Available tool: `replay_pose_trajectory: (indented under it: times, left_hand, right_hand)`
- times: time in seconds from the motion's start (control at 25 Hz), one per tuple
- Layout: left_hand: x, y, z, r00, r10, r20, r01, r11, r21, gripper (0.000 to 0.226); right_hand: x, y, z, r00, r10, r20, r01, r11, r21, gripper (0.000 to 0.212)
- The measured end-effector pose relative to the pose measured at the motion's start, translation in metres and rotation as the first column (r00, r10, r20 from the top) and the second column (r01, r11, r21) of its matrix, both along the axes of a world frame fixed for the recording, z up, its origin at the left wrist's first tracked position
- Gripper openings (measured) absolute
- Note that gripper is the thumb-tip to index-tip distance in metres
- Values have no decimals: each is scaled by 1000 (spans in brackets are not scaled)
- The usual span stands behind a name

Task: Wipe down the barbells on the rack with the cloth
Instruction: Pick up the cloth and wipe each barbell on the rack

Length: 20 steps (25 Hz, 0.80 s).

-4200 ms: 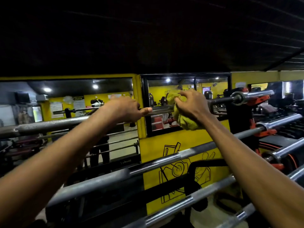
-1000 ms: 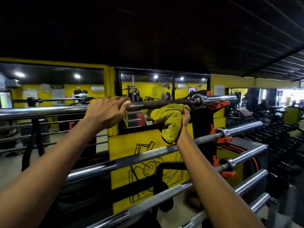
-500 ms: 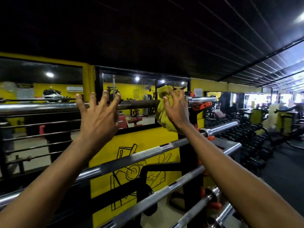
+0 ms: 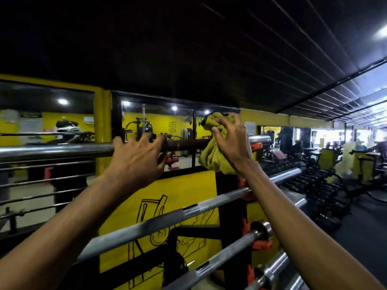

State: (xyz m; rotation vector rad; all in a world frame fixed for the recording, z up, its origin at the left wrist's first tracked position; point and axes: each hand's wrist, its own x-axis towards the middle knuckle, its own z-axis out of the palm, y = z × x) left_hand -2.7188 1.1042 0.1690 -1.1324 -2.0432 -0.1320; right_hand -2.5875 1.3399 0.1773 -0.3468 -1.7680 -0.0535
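Reaching up with both bare arms to the top barbell of the rack. Grips a yellow-green cloth in the right hand — fingers spread and curled into the bunched fabric, holding it against the bar just beside the shiny sleeve at the right end. Drapes part of the cloth over the top of the bar and leaves the rest hanging below it, in front of the black upright. Hooks the left hand over the same bar, a little to the left of the cloth and apart from it; fingers bent over the top of the dark shaft, thumb raised on the left side. Cannot tell how tightly.

Below, resting on orange hooks: a second barbell slanting under the right forearm, a third barbell lower, and more sleeve ends near the bottom right corner. Behind the bars, a yellow panel with a black line drawing, and above it a mirror reflecting gym machines and ceiling lights. At left, a second mirror showing a dim figure behind reflected bars. Off to the right, a long row of dumbbells on a dark stand, then yellow machines in a brighter area. Overhead, a dark ribbed ceiling.
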Motion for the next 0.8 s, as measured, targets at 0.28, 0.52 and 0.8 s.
replay_pose_trajectory:
  times: [0.28,0.52,0.8]
  left_hand:
    - [17,99,23,989,-107,-102,81,970,-229,73]
    - [3,120,22,980,-106,-169,76,982,-176,61]
    - [4,124,9,965,-84,-248,69,995,-69,66]
  right_hand:
    - [14,63,25,997,-48,66,65,955,-291,43]
    - [16,97,35,995,87,42,-72,957,-283,31]
    - [21,71,-55,970,213,115,-184,959,-215,84]
